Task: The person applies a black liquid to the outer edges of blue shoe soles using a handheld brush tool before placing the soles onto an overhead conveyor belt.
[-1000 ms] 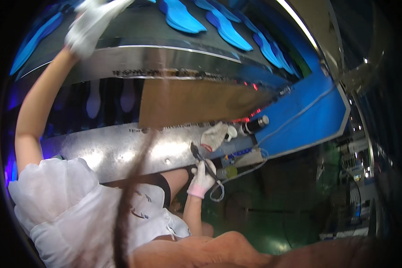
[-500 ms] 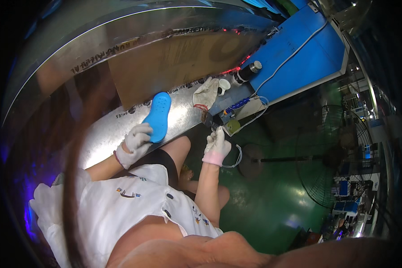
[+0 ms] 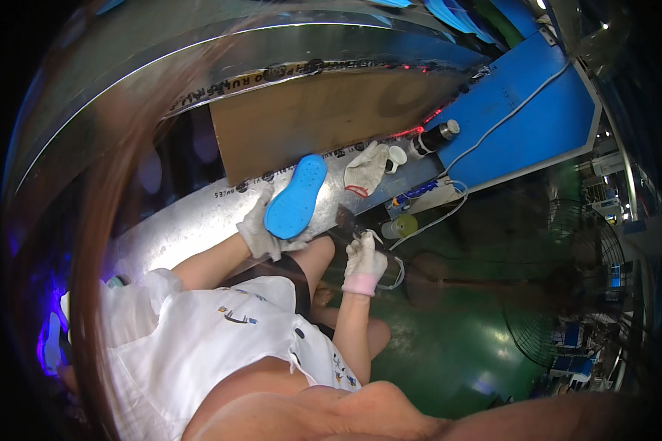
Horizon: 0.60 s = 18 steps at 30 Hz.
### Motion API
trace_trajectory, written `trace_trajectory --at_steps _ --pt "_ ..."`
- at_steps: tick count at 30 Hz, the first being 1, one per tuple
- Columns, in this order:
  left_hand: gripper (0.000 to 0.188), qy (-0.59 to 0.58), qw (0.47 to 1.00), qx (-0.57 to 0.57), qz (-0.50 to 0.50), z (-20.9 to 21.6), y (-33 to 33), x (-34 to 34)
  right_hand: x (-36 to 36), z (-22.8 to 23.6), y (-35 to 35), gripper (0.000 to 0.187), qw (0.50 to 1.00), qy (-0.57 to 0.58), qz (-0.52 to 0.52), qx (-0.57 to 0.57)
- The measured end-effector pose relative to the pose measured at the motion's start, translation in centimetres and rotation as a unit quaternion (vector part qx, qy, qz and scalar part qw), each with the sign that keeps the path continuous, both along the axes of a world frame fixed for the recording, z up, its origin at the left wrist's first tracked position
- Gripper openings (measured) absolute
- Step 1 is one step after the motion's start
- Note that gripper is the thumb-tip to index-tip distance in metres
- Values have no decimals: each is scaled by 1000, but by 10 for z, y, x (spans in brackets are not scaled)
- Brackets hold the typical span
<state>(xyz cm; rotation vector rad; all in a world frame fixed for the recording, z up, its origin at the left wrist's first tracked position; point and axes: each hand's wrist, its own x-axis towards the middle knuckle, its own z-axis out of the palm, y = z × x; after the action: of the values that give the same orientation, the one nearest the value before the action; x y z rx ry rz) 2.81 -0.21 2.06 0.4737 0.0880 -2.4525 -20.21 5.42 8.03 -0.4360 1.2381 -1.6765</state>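
Observation:
A bright blue shoe sole, dotted with small holes toward its far end, rests on my left hand. That hand wears a whitish glove; its fingers reach beneath the sole's near end and partly show past its lower edge. Over to the right, my right hand, in a white glove with a pink cuff, is closed with its fingers pinched together. A thin, pale, slender piece shows at its fingertips, and a pale cord or tube loops beside the wrist. What the fingers grip is too small to name.
Beyond the sole, a spare white glove, a white cup and a dark flask stand or lie on the metal ledge. A brown cardboard sheet leans behind. A pedestal fan is at right.
My left hand has slid from the sole's near-left edge to underneath it, and the sole now sits raised and tilted. My right hand stays closed in about the same place. The whole view has shifted.

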Motion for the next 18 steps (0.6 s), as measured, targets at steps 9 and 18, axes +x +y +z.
trace_trajectory --at_steps 9,18 --pt "68 -26 983 -80 164 49 22 -62 36 23 -32 17 813 574 45 -85" --pt "68 74 980 -99 155 75 32 -54 41 84 -11 23 759 584 24 -286"
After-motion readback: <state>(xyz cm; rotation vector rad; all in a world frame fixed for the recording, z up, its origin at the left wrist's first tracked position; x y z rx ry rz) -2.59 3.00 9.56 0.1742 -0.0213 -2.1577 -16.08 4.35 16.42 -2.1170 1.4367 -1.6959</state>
